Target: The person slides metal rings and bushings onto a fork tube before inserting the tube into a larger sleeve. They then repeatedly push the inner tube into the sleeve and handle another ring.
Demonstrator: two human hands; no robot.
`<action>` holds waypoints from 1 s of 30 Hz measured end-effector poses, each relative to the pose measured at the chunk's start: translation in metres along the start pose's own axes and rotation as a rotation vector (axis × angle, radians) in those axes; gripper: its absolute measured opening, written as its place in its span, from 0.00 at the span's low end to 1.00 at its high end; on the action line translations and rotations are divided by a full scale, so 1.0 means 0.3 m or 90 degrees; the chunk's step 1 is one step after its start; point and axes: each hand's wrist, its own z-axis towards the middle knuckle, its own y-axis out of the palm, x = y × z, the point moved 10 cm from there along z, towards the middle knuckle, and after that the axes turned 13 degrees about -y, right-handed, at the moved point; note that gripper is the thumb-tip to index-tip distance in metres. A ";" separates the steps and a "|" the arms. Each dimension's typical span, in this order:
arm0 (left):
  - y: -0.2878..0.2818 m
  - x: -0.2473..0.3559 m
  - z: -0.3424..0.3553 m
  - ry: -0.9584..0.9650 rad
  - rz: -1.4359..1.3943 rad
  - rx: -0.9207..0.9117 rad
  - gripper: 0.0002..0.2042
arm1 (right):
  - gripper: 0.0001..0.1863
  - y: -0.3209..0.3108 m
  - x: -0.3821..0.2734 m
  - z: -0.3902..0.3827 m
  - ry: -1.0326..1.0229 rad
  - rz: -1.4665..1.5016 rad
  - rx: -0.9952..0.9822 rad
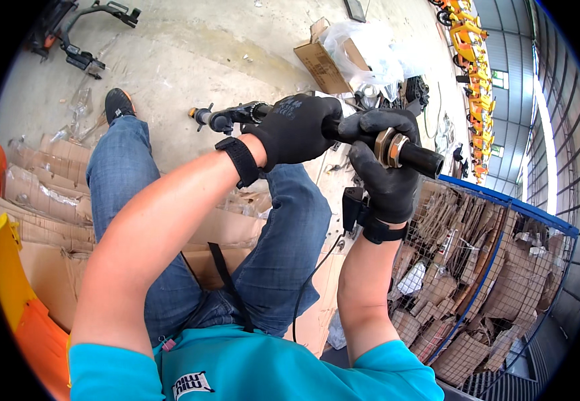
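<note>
Tube (pixel 422 160), black and smooth, ringed by two brassy nuts (pixel 384 147), sits before me: my right hand (pixel 389 177) wraps it beside the nuts, my left hand (pixel 300 128) is closed further along. They hide its middle, so the jointed dark piece (pixel 221 123) leftward may belong to it. Beyond lie a cardboard box (pixel 320 67), crumpled clear plastic (pixel 376 53) and, rightward, a blue-rimmed wire cage (pixel 513 202) holding torn cardboard (pixel 520 277).

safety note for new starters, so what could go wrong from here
The right hand is right up against the brass-coloured nuts on the black tube, so the glove could get pinched if they turn. The thin black cable hangs loose between the right forearm and the lap, and might snag if that arm moves.
</note>
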 end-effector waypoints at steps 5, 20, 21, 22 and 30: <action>-0.029 -0.015 -0.003 -0.021 0.010 0.095 0.10 | 0.14 0.001 -0.004 -0.021 0.070 -0.061 0.159; -0.024 0.001 -0.010 -0.023 0.005 0.136 0.08 | 0.11 -0.021 -0.037 -0.099 0.078 -0.257 0.381; -0.024 0.002 -0.008 -0.032 0.005 0.130 0.08 | 0.10 -0.029 -0.039 -0.096 0.042 -0.289 0.385; -0.023 0.011 -0.009 -0.019 0.001 0.132 0.08 | 0.10 -0.032 -0.042 -0.095 0.006 -0.321 0.387; -0.011 0.026 0.009 -0.014 -0.008 0.032 0.08 | 0.15 -0.063 0.003 -0.049 -0.016 -0.155 0.263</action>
